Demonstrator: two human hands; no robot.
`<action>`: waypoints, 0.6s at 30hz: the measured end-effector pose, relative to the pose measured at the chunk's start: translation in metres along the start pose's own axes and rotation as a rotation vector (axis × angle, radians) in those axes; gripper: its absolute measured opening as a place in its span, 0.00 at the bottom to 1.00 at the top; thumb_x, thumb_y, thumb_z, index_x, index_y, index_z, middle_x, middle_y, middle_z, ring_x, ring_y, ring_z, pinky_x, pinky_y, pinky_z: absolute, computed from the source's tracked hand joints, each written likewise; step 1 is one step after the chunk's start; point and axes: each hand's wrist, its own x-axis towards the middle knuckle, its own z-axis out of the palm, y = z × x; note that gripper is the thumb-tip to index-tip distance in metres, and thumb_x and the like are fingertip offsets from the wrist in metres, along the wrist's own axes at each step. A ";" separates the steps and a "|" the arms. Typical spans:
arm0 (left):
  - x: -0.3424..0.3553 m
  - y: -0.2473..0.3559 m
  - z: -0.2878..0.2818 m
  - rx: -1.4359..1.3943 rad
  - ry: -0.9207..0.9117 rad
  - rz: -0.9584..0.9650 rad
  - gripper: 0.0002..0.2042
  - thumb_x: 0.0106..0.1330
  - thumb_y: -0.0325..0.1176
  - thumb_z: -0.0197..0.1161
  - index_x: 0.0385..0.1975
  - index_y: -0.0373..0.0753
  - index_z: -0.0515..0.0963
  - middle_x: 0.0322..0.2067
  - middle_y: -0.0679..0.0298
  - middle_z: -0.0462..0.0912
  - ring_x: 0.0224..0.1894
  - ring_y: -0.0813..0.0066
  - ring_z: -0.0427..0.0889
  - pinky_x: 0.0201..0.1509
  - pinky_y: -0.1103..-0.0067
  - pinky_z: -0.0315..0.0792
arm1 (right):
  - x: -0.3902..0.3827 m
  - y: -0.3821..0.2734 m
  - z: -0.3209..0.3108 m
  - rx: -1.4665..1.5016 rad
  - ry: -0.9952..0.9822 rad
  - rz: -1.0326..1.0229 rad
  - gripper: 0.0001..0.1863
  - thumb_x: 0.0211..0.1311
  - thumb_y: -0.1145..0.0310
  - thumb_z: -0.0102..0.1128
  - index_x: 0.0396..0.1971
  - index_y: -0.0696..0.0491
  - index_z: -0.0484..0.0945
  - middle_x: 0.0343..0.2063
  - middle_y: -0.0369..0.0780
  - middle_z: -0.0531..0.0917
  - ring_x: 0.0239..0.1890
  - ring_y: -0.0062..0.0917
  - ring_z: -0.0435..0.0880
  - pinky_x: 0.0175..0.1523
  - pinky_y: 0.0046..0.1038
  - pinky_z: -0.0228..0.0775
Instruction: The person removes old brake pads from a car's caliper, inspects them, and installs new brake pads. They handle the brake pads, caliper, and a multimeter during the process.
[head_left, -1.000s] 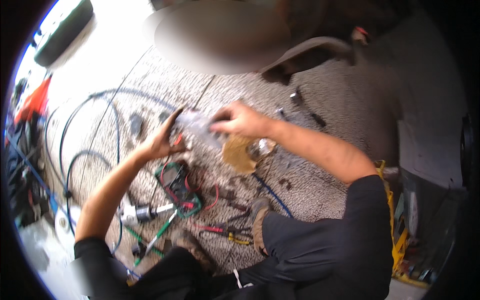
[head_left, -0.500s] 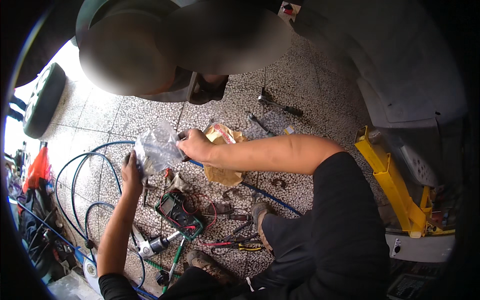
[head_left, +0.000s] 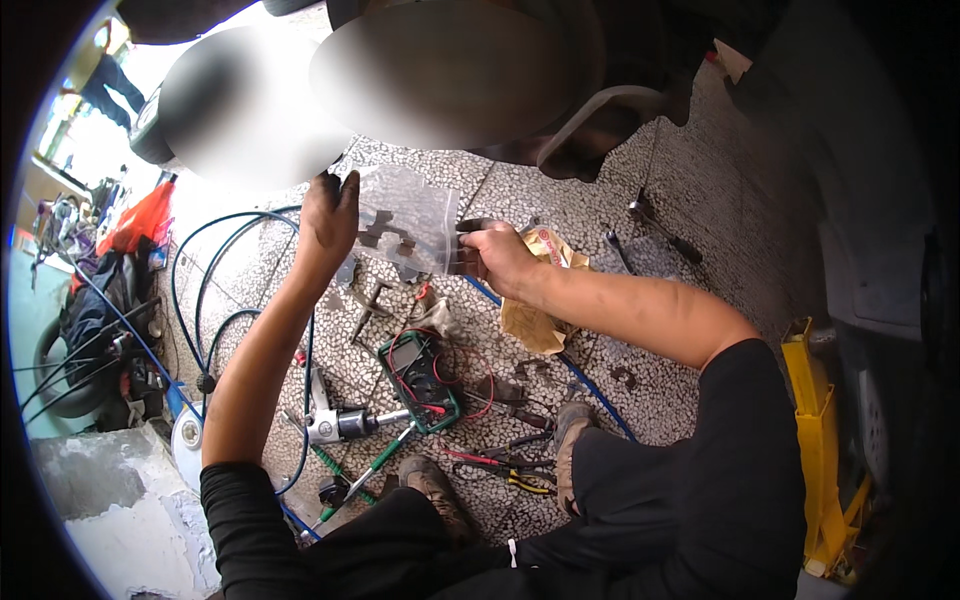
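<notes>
A clear plastic zip bag (head_left: 420, 205) is stretched between my two hands above the floor. My left hand (head_left: 330, 215) grips its left side, and the fingers of my right hand (head_left: 497, 252) are closed on its right edge. Dark flat metal pieces (head_left: 378, 230) show through the plastic; I cannot tell whether they lie inside it or behind it. Close to my right hand, a crumpled brown paper packet (head_left: 535, 325) rests on the floor. Below the bag sit a small whitish rag (head_left: 437, 318) and a dark T-shaped metal tool (head_left: 368, 312).
Nearer my feet lie a green multimeter (head_left: 418, 380) with red leads, an air impact wrench (head_left: 340, 422) and pliers (head_left: 510, 462). A blue hose (head_left: 205, 300) loops at left. Ratchets (head_left: 665, 228) lie at right, near a yellow metal stand (head_left: 815, 440). A vehicle's dark underside hangs ahead.
The bag, bunched up before, is now spread flatter, with dark pieces showing through it. My left hand has risen to the bag's upper left. The view has swung left.
</notes>
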 end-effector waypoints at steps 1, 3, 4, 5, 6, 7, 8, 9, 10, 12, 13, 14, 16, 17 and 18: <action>0.001 0.001 -0.003 0.029 0.010 0.040 0.15 0.68 0.38 0.57 0.34 0.29 0.69 0.20 0.48 0.73 0.24 0.53 0.71 0.32 0.64 0.66 | 0.000 0.000 0.000 0.005 0.012 0.014 0.11 0.60 0.81 0.47 0.42 0.60 0.72 0.35 0.45 0.81 0.35 0.33 0.84 0.41 0.36 0.83; -0.002 0.028 -0.009 -0.055 0.027 0.046 0.15 0.67 0.37 0.58 0.30 0.29 0.67 0.20 0.48 0.73 0.23 0.51 0.70 0.31 0.63 0.65 | -0.002 -0.002 -0.003 -0.003 -0.028 -0.002 0.11 0.60 0.80 0.47 0.43 0.60 0.71 0.36 0.45 0.80 0.36 0.32 0.84 0.41 0.35 0.83; -0.003 0.037 -0.011 -0.098 0.034 0.048 0.15 0.67 0.37 0.58 0.27 0.30 0.66 0.20 0.47 0.72 0.22 0.49 0.69 0.30 0.62 0.64 | -0.002 -0.002 -0.004 -0.006 -0.047 -0.010 0.11 0.60 0.80 0.47 0.43 0.60 0.71 0.37 0.45 0.80 0.37 0.32 0.84 0.41 0.34 0.83; 0.006 0.011 -0.015 0.033 0.087 0.166 0.14 0.66 0.35 0.59 0.29 0.29 0.67 0.20 0.47 0.72 0.22 0.49 0.69 0.29 0.62 0.63 | 0.001 0.002 0.005 0.013 -0.067 -0.033 0.12 0.61 0.80 0.47 0.45 0.63 0.70 0.39 0.46 0.81 0.39 0.33 0.84 0.48 0.33 0.80; 0.008 0.011 -0.012 -0.082 0.138 0.179 0.12 0.66 0.32 0.59 0.29 0.29 0.67 0.20 0.48 0.72 0.22 0.50 0.68 0.29 0.62 0.62 | 0.004 0.005 0.003 -0.001 -0.053 -0.034 0.12 0.62 0.79 0.47 0.45 0.63 0.69 0.40 0.46 0.81 0.40 0.33 0.84 0.49 0.33 0.80; 0.008 0.005 -0.013 -0.038 0.103 0.122 0.11 0.67 0.33 0.58 0.37 0.30 0.69 0.22 0.52 0.73 0.24 0.59 0.69 0.32 0.67 0.65 | 0.007 0.008 0.001 -0.015 -0.038 -0.036 0.13 0.62 0.79 0.48 0.46 0.63 0.68 0.40 0.46 0.80 0.40 0.33 0.84 0.49 0.33 0.80; 0.007 0.007 -0.016 0.002 0.066 0.065 0.13 0.68 0.33 0.58 0.45 0.31 0.72 0.24 0.56 0.74 0.27 0.67 0.70 0.35 0.73 0.68 | 0.006 0.008 0.001 -0.030 -0.018 -0.039 0.13 0.62 0.79 0.48 0.47 0.64 0.68 0.40 0.47 0.80 0.41 0.33 0.84 0.50 0.33 0.80; 0.005 0.012 -0.016 -0.061 0.067 0.047 0.13 0.68 0.33 0.58 0.47 0.31 0.71 0.23 0.58 0.73 0.26 0.70 0.69 0.35 0.74 0.67 | 0.006 0.006 0.000 -0.040 -0.049 -0.064 0.14 0.63 0.80 0.48 0.48 0.64 0.66 0.42 0.47 0.80 0.42 0.34 0.84 0.50 0.33 0.80; 0.003 0.018 -0.016 -0.125 0.067 0.029 0.14 0.68 0.33 0.58 0.49 0.32 0.70 0.22 0.60 0.72 0.26 0.72 0.68 0.34 0.76 0.67 | 0.004 0.005 -0.002 -0.044 -0.054 -0.057 0.14 0.63 0.80 0.49 0.48 0.64 0.66 0.42 0.47 0.79 0.42 0.34 0.83 0.50 0.34 0.80; 0.006 0.019 -0.020 -0.202 0.087 0.029 0.17 0.69 0.32 0.57 0.55 0.35 0.67 0.21 0.65 0.69 0.25 0.79 0.66 0.31 0.80 0.64 | 0.000 -0.001 0.004 -0.048 -0.082 -0.050 0.14 0.63 0.80 0.49 0.48 0.64 0.66 0.43 0.47 0.79 0.42 0.34 0.83 0.50 0.34 0.80; 0.009 0.011 -0.020 -0.215 0.096 0.032 0.17 0.69 0.33 0.56 0.55 0.36 0.68 0.21 0.66 0.69 0.25 0.81 0.65 0.29 0.81 0.62 | 0.002 0.001 0.000 -0.042 -0.131 -0.031 0.15 0.63 0.80 0.50 0.49 0.62 0.66 0.44 0.46 0.79 0.44 0.33 0.83 0.51 0.34 0.80; 0.011 0.008 -0.022 -0.223 0.103 0.032 0.17 0.70 0.33 0.56 0.55 0.37 0.68 0.21 0.68 0.68 0.25 0.83 0.64 0.27 0.82 0.61 | 0.000 0.000 0.006 -0.033 -0.110 -0.061 0.14 0.62 0.81 0.50 0.48 0.61 0.67 0.42 0.44 0.79 0.42 0.32 0.83 0.48 0.34 0.81; 0.009 0.006 -0.025 -0.351 0.056 -0.093 0.17 0.70 0.34 0.56 0.56 0.38 0.68 0.23 0.70 0.68 0.24 0.85 0.63 0.25 0.84 0.59 | -0.007 0.000 0.019 -0.012 -0.068 -0.119 0.12 0.60 0.81 0.51 0.44 0.58 0.68 0.39 0.41 0.78 0.38 0.30 0.82 0.43 0.34 0.83; 0.008 0.012 -0.024 -0.426 0.030 -0.152 0.17 0.70 0.34 0.56 0.56 0.39 0.68 0.23 0.71 0.68 0.24 0.86 0.62 0.23 0.85 0.58 | -0.007 -0.001 0.017 -0.012 -0.070 -0.127 0.12 0.62 0.81 0.51 0.45 0.57 0.71 0.39 0.40 0.80 0.40 0.31 0.83 0.46 0.35 0.82; 0.006 0.019 -0.025 -0.500 0.008 -0.182 0.17 0.70 0.35 0.56 0.56 0.39 0.68 0.24 0.71 0.68 0.23 0.86 0.62 0.23 0.85 0.57 | -0.006 -0.001 0.013 0.022 -0.140 -0.091 0.12 0.62 0.80 0.51 0.45 0.57 0.73 0.40 0.41 0.81 0.41 0.31 0.83 0.47 0.36 0.82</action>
